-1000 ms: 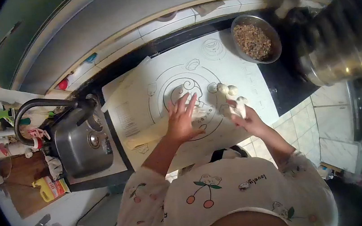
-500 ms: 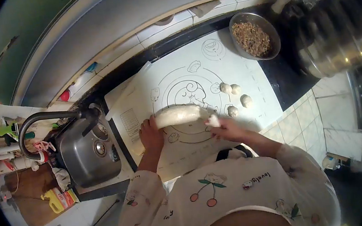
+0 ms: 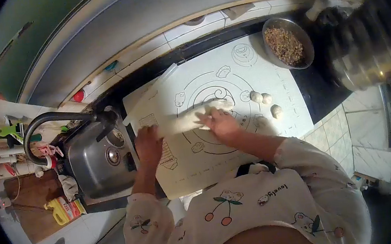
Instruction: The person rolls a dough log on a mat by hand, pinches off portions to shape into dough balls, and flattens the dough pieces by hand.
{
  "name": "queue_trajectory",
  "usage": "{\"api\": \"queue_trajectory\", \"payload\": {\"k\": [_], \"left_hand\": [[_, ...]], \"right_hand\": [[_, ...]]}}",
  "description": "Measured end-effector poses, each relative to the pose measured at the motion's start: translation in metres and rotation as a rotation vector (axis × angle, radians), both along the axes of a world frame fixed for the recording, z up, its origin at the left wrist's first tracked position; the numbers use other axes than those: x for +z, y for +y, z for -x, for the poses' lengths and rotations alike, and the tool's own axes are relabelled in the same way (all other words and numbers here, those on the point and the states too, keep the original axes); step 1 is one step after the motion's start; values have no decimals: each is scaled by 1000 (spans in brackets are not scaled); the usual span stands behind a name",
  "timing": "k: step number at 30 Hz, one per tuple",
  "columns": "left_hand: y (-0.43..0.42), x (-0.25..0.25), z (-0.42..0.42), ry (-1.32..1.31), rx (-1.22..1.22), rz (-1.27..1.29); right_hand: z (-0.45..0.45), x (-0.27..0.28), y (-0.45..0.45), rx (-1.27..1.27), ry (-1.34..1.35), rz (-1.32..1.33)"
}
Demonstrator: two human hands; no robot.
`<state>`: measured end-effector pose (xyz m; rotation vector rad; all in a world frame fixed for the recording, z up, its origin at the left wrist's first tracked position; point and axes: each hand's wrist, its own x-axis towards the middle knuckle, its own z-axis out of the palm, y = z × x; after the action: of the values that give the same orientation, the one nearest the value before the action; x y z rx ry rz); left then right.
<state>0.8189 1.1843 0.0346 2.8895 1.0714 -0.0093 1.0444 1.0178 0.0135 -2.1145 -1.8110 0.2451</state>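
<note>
A long pale roll of dough (image 3: 181,123) lies slantwise across the white printed mat (image 3: 181,165). My left hand (image 3: 149,144) is closed round its left end. Over the roll's right part is my right hand (image 3: 223,126), with fingers bent onto the dough and gripping it; they hide some of it. Beyond the right hand, small dough pieces rest on the mat: two (image 3: 256,97) (image 3: 266,98) side by side and one (image 3: 276,111) nearer to me.
A metal bowl (image 3: 308,54) of chopped filling stands at the mat's back right corner. To the left are a sink (image 3: 84,170) and a black faucet (image 3: 30,130). A large clear container (image 3: 371,59) stands at the right. A yellow bottle (image 3: 60,211) is at the lower left.
My right hand has gone from scattered dough pieces to the roll's right end, then left along the roll. My left hand has moved to its left end. The camera view has shifted slightly.
</note>
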Motion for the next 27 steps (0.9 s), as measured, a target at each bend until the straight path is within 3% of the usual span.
{"api": "queue_trajectory", "payload": {"k": [2,5,9,11,14,16,17,19,22,25,26,27], "left_hand": [[20,26,-15,-17,-60,-27],[50,2,-16,-5,-6,217],[53,-28,-29,-19,107,171],[50,-50,-30,-55,79,35],[-3,-47,-55,-548,-98,78],[-27,-25,-84,-903,-29,813],[-36,-10,-100,-1077,155,1195],[-53,14,-129,-1350,579,1971],[-85,18,-146,-1249,267,1937],[-117,23,-150,-1464,72,2017],[-120,44,-149,-1275,102,1795],[-119,50,-148,-1277,119,1891]], "right_hand": [[-5,-32,16,0,-294,-21],[-34,-17,47,-29,-167,201],[-66,7,81,-10,-138,274],[-77,-7,87,-34,117,223],[-54,28,61,-124,404,36],[-26,28,40,-196,566,-27],[-6,44,29,-191,579,-37],[31,39,18,-74,406,-343],[37,67,13,-226,555,-451],[12,93,19,-243,581,-468],[-5,90,21,-272,724,-372],[-5,82,13,-293,673,-408]]}}
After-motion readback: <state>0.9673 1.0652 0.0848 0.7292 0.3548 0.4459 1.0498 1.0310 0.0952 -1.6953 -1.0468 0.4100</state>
